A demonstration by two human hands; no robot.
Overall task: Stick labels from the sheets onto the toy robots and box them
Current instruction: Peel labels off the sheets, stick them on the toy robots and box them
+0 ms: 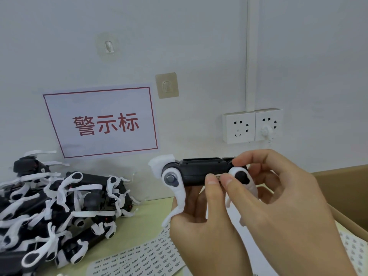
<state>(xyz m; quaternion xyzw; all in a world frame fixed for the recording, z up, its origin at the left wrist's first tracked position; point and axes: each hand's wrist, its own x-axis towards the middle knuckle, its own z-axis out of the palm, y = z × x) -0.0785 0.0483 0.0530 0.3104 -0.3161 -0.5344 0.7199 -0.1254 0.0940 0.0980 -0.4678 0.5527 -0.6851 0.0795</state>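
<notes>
Two hands point(207, 212) point(278, 196) raised above table point(151, 208), gripping black-and-white toy robot point(199, 172); thumbs pressing small label point(218, 177) against its side. Likely risk: crooked or creased label if thumbs slip.

Wall sign point(103, 122) reads "警示标" in red; label sheet point(139, 259) txt illegible.

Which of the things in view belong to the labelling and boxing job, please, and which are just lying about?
Job: toy robot held in left hand and right hand; label sheet; pile of toy robots; cardboard box.

Not part of it: red-bordered wall sign; wall hooks; wall sockets.
</notes>
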